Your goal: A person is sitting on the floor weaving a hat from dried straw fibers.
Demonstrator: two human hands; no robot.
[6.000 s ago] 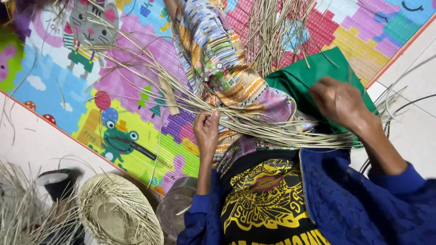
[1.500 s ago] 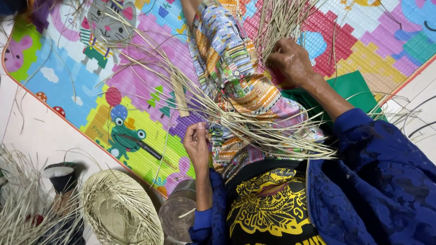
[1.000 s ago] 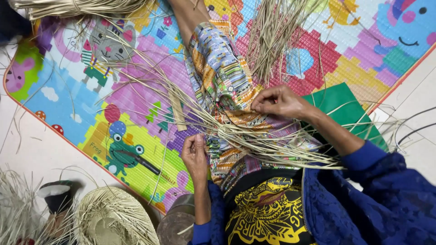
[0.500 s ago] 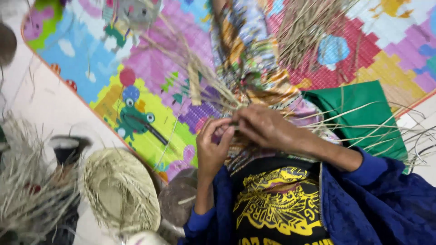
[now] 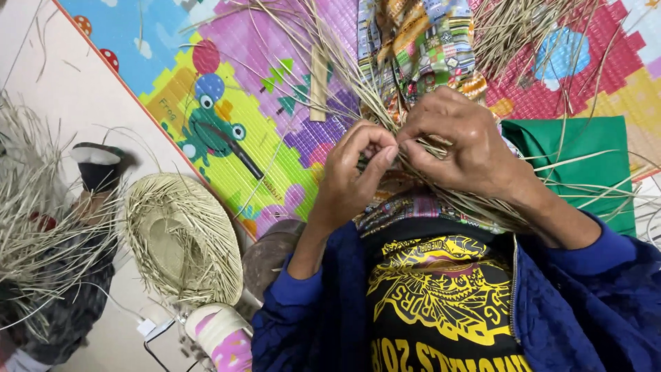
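Pale dry straw strands, thin and stiff, lie fanned across the lap over patterned multicolour cloth, loose ends spraying outward on all sides and crowding the space near the hands. Left hand pinches strands between thumb and fingertips; right hand is curled narrow, gripping the same bundle, fingertips touching the left's. Just right lies a folded green cloth. Beneath, a bright puzzle-pattern foam play mat with frog picture; its edge runs diagonally at left. Beyond the edge, a half-woven round straw hat on pale floor.
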